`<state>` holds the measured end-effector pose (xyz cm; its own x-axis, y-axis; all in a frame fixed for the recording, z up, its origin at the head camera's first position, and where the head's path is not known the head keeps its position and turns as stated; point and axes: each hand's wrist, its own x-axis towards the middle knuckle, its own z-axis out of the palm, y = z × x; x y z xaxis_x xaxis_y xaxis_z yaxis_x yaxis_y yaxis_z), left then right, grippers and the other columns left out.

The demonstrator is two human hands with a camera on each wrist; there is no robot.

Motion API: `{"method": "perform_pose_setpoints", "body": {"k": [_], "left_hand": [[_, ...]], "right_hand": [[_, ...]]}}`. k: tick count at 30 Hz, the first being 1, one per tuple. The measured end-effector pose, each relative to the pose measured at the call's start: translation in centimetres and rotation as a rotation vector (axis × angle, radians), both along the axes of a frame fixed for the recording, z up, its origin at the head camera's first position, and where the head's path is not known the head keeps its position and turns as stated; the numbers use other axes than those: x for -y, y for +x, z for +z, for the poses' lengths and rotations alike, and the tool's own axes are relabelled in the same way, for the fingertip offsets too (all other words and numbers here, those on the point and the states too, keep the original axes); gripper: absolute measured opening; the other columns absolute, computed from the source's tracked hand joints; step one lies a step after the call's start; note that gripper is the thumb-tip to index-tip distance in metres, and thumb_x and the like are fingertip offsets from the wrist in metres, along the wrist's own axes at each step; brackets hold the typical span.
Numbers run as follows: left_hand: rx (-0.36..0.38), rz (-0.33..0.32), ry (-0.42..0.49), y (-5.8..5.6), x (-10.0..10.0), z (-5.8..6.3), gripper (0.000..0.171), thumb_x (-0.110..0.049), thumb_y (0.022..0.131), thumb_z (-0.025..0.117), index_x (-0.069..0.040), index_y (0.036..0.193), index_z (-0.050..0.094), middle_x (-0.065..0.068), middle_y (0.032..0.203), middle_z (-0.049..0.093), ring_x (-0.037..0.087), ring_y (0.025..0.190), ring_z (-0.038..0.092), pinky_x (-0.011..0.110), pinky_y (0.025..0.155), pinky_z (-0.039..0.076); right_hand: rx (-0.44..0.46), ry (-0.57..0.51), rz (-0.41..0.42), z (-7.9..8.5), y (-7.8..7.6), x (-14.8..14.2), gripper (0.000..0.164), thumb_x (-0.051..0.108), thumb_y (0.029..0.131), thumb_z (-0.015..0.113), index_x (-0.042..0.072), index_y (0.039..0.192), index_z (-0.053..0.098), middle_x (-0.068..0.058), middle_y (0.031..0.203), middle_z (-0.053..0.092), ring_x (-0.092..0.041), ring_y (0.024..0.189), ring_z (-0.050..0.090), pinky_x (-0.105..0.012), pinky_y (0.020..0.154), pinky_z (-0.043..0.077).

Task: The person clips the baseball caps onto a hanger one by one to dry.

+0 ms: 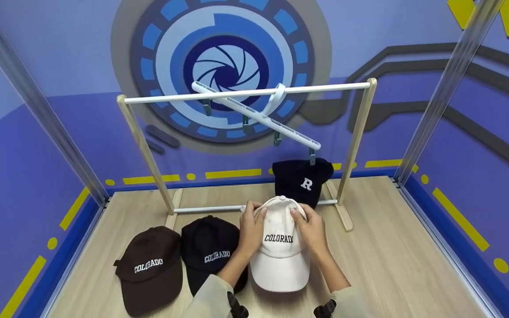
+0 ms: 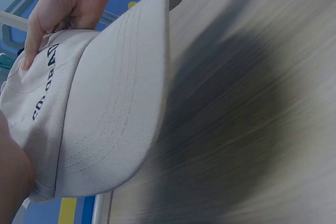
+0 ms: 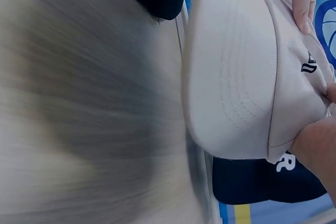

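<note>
A white baseball cap (image 1: 279, 269) with COLORADO lettering is held up off the table between both hands, its brim hanging toward me. My left hand (image 1: 251, 230) grips the cap's left side, thumb on the front panel. On the other side my right hand (image 1: 314, 231) grips it the same way, thumb near the last letters. The cap's brim fills much of the left wrist view (image 2: 113, 93) and right wrist view (image 3: 231, 77), above its shadow. Behind it, a black cap with an R (image 1: 301, 176) hangs from a clip (image 1: 312, 156) of the white hanger (image 1: 259, 115).
The hanger hooks over the top bar (image 1: 170, 98) of a wooden rack and slants, with several more clips along it. A brown cap (image 1: 150, 269) and a black COLORADO cap (image 1: 210, 251) lie on the table (image 1: 396, 247) at the left. Printed walls (image 1: 82, 132) enclose the table.
</note>
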<state>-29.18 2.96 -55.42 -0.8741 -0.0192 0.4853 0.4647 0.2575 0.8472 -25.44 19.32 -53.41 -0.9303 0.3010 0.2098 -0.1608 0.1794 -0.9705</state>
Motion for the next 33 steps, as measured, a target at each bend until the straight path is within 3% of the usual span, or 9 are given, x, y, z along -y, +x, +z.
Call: {"method": "perform_pose_setpoints", "body": {"k": [3, 7, 10, 15, 22, 30, 33], "left_hand": [[0.003, 0.009, -0.003, 0.1, 0.0, 0.1, 0.009, -0.015, 0.093, 0.06, -0.011, 0.1, 0.057, 0.002, 0.096, 0.065, 0.015, 0.095, 0.059, 0.033, 0.087, 0.046], [0.003, 0.018, 0.004, 0.3, 0.0, 0.0, 0.009, -0.014, 0.093, 0.06, -0.01, 0.1, 0.057, 0.003, 0.096, 0.064, 0.015, 0.095, 0.059, 0.034, 0.087, 0.046], [-0.002, 0.015, 0.018, 0.3, -0.2, 0.1, 0.009, -0.014, 0.093, 0.06, -0.01, 0.1, 0.056, 0.003, 0.096, 0.064, 0.015, 0.094, 0.059, 0.034, 0.086, 0.047], [-0.008, 0.007, 0.035, 0.4, -0.5, 0.4, 0.008, -0.013, 0.093, 0.06, -0.01, 0.099, 0.056, 0.002, 0.096, 0.065, 0.015, 0.093, 0.06, 0.033, 0.085, 0.047], [0.003, -0.007, 0.078, 0.5, -0.8, 0.8, 0.008, -0.015, 0.094, 0.059, -0.01, 0.099, 0.056, 0.002, 0.095, 0.064, 0.015, 0.092, 0.06, 0.032, 0.084, 0.047], [-0.004, 0.006, 0.087, 0.7, -1.0, 0.9, 0.011, -0.011, 0.093, 0.058, -0.003, 0.101, 0.057, 0.01, 0.096, 0.065, 0.023, 0.092, 0.061, 0.035, 0.083, 0.047], [-0.001, 0.001, 0.085, 1.5, -1.0, 2.0, 0.011, -0.007, 0.094, 0.056, 0.0, 0.102, 0.055, 0.014, 0.096, 0.065, 0.026, 0.092, 0.06, 0.035, 0.082, 0.047]], "right_hand": [[-0.006, 0.03, -0.011, 0.1, 0.1, 0.2, 0.023, 0.019, 0.089, 0.066, 0.007, 0.109, 0.068, -0.007, 0.104, 0.069, -0.016, 0.093, 0.059, -0.022, 0.083, 0.045], [-0.017, 0.034, -0.024, -1.6, -0.6, -0.1, 0.022, 0.026, 0.087, 0.068, 0.015, 0.106, 0.07, 0.0, 0.102, 0.07, -0.014, 0.092, 0.061, -0.024, 0.083, 0.046], [-0.023, 0.02, -0.017, -1.5, -0.7, -0.2, 0.021, 0.026, 0.087, 0.069, 0.015, 0.106, 0.07, 0.0, 0.102, 0.07, -0.014, 0.092, 0.061, -0.025, 0.083, 0.047], [-0.02, -0.008, -0.005, -0.6, -0.5, -0.2, 0.023, 0.021, 0.088, 0.067, 0.01, 0.108, 0.069, -0.005, 0.103, 0.07, -0.015, 0.092, 0.06, -0.022, 0.082, 0.046], [-0.04, 0.028, 0.0, 2.4, 1.3, 0.6, 0.023, 0.014, 0.09, 0.064, 0.001, 0.11, 0.066, -0.011, 0.103, 0.069, -0.014, 0.088, 0.06, -0.019, 0.078, 0.047], [-0.072, -0.011, 0.025, 2.7, 1.3, 0.8, 0.022, 0.01, 0.089, 0.064, -0.001, 0.109, 0.066, -0.013, 0.103, 0.069, -0.014, 0.089, 0.061, -0.019, 0.078, 0.047], [-0.086, -0.025, 0.034, 2.8, 1.2, 0.9, 0.022, 0.009, 0.09, 0.064, -0.002, 0.109, 0.065, -0.014, 0.104, 0.068, -0.013, 0.089, 0.061, -0.019, 0.078, 0.047]]}}
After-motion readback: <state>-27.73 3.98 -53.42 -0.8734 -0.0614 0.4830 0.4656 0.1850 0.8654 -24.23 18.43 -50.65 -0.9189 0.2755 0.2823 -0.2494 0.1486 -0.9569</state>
